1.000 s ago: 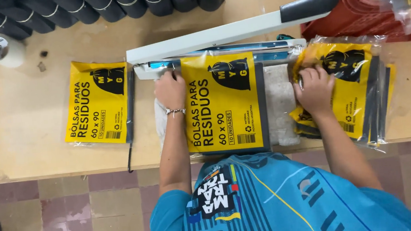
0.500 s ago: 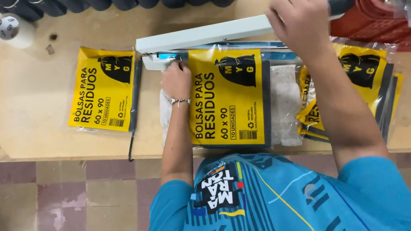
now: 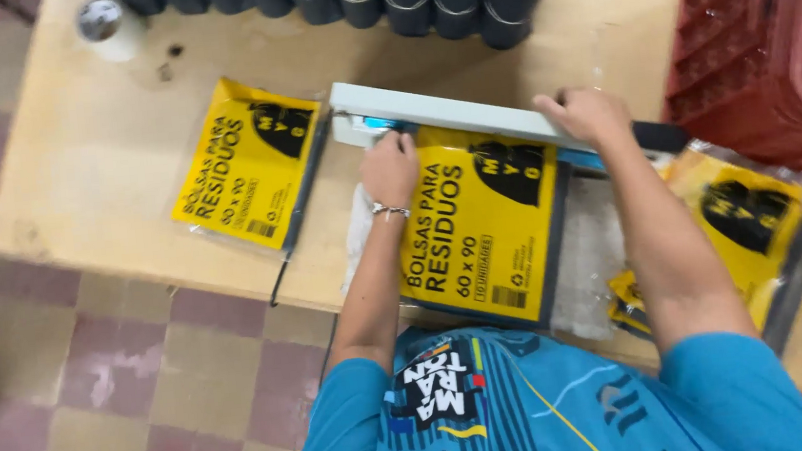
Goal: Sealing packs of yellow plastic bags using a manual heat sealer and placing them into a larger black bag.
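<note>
Since half a second ago the right hand (image 3: 589,115) has pressed the white sealer arm (image 3: 449,113) down, fingers curled over it, its length running left-right across the far edge of the yellow bag packet (image 3: 479,223) on the counter (image 3: 100,156), which the left hand (image 3: 390,170) pins flat just nearside.

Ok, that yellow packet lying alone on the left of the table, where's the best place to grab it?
Take the lone yellow packet by its near short edge, coming from the table's front. It lies flat and apart from the sealer arm, and that end lies nearest the table's front edge.
</note>
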